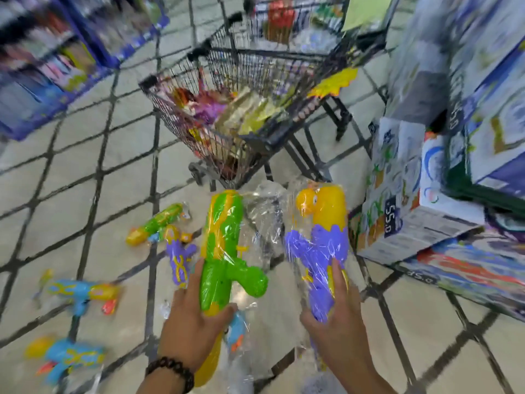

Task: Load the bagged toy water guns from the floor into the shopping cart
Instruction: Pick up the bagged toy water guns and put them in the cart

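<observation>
Left hand (196, 305) grips a bagged green-and-yellow water gun (224, 251) and right hand (335, 311) grips a purple-and-yellow one (324, 237), both lifted off the floor (119, 172) before the shopping cart (244, 109), so next comes dropping them in, with 4 guns left.

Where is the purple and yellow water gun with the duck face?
In the head view, the purple and yellow water gun sits right of centre, gripped by the right hand, beside the green water gun and below the shopping cart.
</observation>
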The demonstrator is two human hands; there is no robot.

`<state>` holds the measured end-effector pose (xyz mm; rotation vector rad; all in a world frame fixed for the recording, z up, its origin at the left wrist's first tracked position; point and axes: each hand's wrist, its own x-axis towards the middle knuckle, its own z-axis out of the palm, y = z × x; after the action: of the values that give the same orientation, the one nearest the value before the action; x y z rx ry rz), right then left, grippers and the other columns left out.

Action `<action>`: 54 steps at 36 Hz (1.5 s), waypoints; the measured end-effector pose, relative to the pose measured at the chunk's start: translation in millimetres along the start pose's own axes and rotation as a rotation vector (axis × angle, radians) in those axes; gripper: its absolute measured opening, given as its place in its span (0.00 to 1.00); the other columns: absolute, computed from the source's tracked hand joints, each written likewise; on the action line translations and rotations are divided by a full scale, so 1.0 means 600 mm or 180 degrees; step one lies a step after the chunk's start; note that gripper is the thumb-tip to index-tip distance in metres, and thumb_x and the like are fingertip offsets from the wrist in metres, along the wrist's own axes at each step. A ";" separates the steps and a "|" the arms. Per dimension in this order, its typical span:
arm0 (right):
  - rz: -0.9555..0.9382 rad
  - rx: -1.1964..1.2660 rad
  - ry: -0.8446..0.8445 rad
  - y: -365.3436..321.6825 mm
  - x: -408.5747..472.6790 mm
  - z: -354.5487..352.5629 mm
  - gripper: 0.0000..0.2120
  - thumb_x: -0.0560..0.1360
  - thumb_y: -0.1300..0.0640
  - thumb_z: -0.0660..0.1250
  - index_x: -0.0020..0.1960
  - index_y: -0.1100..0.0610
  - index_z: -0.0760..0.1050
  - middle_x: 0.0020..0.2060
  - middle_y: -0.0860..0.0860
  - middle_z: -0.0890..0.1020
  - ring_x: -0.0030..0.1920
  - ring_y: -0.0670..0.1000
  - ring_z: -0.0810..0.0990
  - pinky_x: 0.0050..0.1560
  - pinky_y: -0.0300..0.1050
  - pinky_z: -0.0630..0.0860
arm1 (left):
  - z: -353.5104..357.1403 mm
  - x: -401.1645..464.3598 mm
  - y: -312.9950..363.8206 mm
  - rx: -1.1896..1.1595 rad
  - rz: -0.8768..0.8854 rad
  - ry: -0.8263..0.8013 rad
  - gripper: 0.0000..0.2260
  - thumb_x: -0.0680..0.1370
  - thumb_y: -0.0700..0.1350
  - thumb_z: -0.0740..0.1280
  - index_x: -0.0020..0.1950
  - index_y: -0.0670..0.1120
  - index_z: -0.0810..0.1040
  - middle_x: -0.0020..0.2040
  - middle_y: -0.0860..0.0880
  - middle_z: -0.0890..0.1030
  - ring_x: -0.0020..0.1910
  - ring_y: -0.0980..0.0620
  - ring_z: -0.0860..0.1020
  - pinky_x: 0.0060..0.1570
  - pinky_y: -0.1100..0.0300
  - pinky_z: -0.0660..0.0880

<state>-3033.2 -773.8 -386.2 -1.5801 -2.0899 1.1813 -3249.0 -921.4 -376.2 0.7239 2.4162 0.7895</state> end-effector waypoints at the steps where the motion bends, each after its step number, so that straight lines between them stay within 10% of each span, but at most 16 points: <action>1: -0.0081 0.0018 -0.0018 -0.035 -0.002 -0.011 0.55 0.66 0.56 0.76 0.78 0.26 0.45 0.73 0.43 0.62 0.65 0.48 0.73 0.49 0.47 0.73 | -0.033 -0.007 0.013 -0.0034 -0.0014 0.0079 0.51 0.68 0.62 0.78 0.76 0.77 0.43 0.62 0.51 0.73 0.51 0.53 0.77 0.48 0.53 0.73; 8: -0.0358 0.0302 -0.0225 -0.222 -0.011 -0.064 0.53 0.69 0.58 0.78 0.83 0.39 0.52 0.76 0.52 0.64 0.66 0.51 0.70 0.55 0.43 0.66 | -0.224 -0.057 0.075 -0.0023 -0.0150 0.0785 0.51 0.67 0.66 0.77 0.78 0.74 0.44 0.68 0.48 0.76 0.61 0.48 0.77 0.49 0.52 0.75; 11: -0.0297 0.0482 -0.0297 -0.261 -0.025 -0.077 0.54 0.64 0.55 0.80 0.82 0.42 0.55 0.72 0.56 0.71 0.68 0.56 0.72 0.61 0.50 0.71 | -0.281 -0.090 0.101 -0.0052 -0.0216 0.1038 0.49 0.68 0.66 0.75 0.78 0.74 0.44 0.55 0.49 0.76 0.53 0.47 0.78 0.47 0.52 0.75; 19: -0.0617 0.0467 -0.0791 -0.306 -0.056 -0.112 0.51 0.61 0.36 0.70 0.80 0.35 0.52 0.64 0.56 0.77 0.60 0.61 0.79 0.59 0.61 0.79 | -0.333 -0.189 0.139 -0.0190 -0.0489 0.1459 0.49 0.63 0.76 0.68 0.77 0.76 0.44 0.61 0.49 0.77 0.59 0.44 0.79 0.56 0.46 0.77; 29: -0.1467 0.0197 -0.1421 -0.412 -0.114 -0.157 0.51 0.62 0.40 0.70 0.81 0.36 0.50 0.75 0.52 0.68 0.68 0.57 0.72 0.58 0.51 0.72 | -0.362 -0.332 0.156 -0.0244 -0.0919 0.2087 0.52 0.63 0.67 0.74 0.77 0.76 0.43 0.62 0.44 0.80 0.56 0.41 0.80 0.53 0.44 0.79; 54: -0.3147 0.0007 -0.2391 -0.666 -0.592 0.095 0.52 0.64 0.44 0.71 0.81 0.36 0.46 0.78 0.51 0.65 0.73 0.55 0.65 0.65 0.53 0.69 | -0.625 -0.794 -0.134 -0.0265 -0.1767 0.3368 0.51 0.64 0.73 0.71 0.76 0.76 0.40 0.71 0.44 0.74 0.66 0.42 0.76 0.61 0.44 0.76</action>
<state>-3208.2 -1146.5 -40.4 0.1042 -2.7052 1.4122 -3145.7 -1412.3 -26.2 -0.5786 3.1811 1.1907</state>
